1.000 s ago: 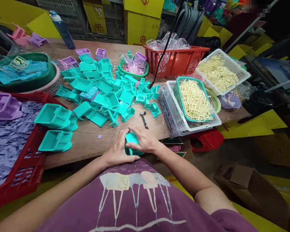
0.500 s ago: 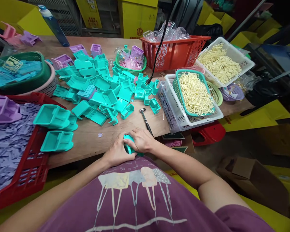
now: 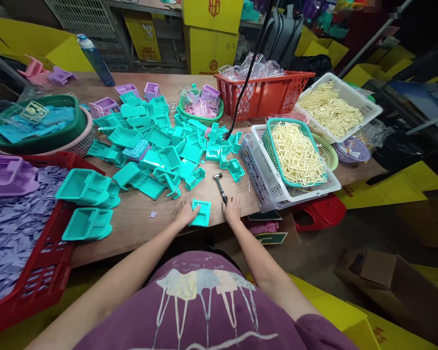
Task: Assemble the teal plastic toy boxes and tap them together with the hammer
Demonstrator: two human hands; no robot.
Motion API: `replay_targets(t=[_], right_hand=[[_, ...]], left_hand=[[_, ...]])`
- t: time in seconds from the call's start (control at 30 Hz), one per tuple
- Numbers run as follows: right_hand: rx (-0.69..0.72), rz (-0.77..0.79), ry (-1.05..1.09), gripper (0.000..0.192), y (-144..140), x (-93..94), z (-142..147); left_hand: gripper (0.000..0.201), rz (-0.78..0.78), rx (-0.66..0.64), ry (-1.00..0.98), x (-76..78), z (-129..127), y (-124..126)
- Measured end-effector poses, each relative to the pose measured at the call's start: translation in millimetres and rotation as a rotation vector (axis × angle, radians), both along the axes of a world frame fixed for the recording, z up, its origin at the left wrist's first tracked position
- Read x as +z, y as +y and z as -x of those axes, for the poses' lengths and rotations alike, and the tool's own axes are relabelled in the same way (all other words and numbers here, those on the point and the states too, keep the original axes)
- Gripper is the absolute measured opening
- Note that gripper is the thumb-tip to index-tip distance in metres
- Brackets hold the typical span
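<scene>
A teal plastic part lies flat on the wooden table near its front edge. My left hand holds its left side. My right hand is closed on the handle of a small hammer, whose metal head points away from me. A heap of teal plastic parts covers the table just behind both hands.
White baskets of cream plastic frames stand at the right, an orange basket behind them. A red crate of purple pieces sits at the left with teal trays on its edge. A black cable hangs over the table's middle.
Both hands were pressed together on the teal part at the table edge. Now the part lies flat farther out, held by my left hand, and my right hand has moved onto the hammer.
</scene>
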State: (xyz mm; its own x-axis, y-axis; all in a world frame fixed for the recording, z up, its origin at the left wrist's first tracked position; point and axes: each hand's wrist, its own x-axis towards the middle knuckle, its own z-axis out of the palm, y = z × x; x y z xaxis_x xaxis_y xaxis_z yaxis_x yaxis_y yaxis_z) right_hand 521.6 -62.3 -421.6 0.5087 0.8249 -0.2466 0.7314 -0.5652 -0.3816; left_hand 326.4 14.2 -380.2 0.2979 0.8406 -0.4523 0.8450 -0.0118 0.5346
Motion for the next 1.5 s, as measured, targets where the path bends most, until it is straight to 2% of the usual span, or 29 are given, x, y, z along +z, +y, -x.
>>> replay_targets(t=[0.07, 0.17, 0.27, 0.37, 0.47, 0.5, 0.63, 0.73, 0.87, 0.97, 1.1, 1.23, 1.33, 1.43, 1.5], right_hand=[[0.014, 0.004, 0.012, 0.028, 2.2, 2.2, -6.3], [0.056, -0.035, 0.05, 0.028, -10.0, 24.2, -13.9], [0.162, -0.137, 0.102, 0.033, -49.9, 53.5, -11.0], [0.261, -0.267, 0.178, 0.038, -94.7, 71.1, 2.9], [0.296, -0.115, 0.196, 0.036, -116.3, 74.2, 16.5], [0.302, -0.083, 0.188, 0.036, -117.6, 73.8, 19.5], [0.282, -0.153, 0.129, 0.042, -109.6, 72.5, 25.8], [0.324, -0.015, 0.112, 0.039, -101.9, 73.9, 30.4], [0.331, -0.036, 0.083, 0.042, -90.3, 75.9, 38.7], [0.342, 0.047, 0.082, 0.038, -82.6, 75.7, 39.6], [0.336, -0.062, 0.08, 0.042, -83.9, 75.2, 31.0], [0.254, -0.037, 0.11, 0.041, -92.6, 76.3, 21.5], [0.204, -0.15, 0.147, 0.042, -98.1, 74.5, 19.6], [0.198, -0.111, 0.247, 0.039, -100.5, 70.2, 18.9], [0.154, -0.152, 0.359, 0.037, -99.2, 68.2, 16.6]], left_hand=[[0.055, -0.016, -0.012, 0.111, -3.3, -2.0, -4.9], [0.055, -0.039, -0.041, 0.232, -6.2, -1.8, -12.0], [0.055, -0.084, -0.057, 0.293, -9.6, -3.3, -17.0], [0.055, -0.13, -0.051, 0.318, -12.4, -6.8, -21.0], [0.055, -0.161, -0.033, 0.335, -13.5, -9.5, -23.9], [0.055, -0.167, -0.03, 0.339, -13.6, -10.1, -24.5], [0.054, -0.183, -0.033, 0.338, -14.1, -11.4, -25.6], [0.051, -0.184, -0.023, 0.331, -15.1, -12.0, -26.0], [0.048, -0.188, 0.0, 0.311, -16.5, -12.3, -26.5], [0.046, -0.171, 0.024, 0.291, -16.4, -12.0, -26.3], [0.047, -0.151, 0.06, 0.264, -14.6, -11.9, -26.1], [0.047, -0.128, 0.094, 0.231, -12.8, -14.6, -28.2], [0.047, -0.115, 0.122, 0.181, -14.5, -16.5, -28.3], [0.05, -0.077, 0.142, 0.099, -18.7, -11.3, -21.2], [0.049, -0.023, 0.121, 0.009, -20.5, -1.4, -12.6]])
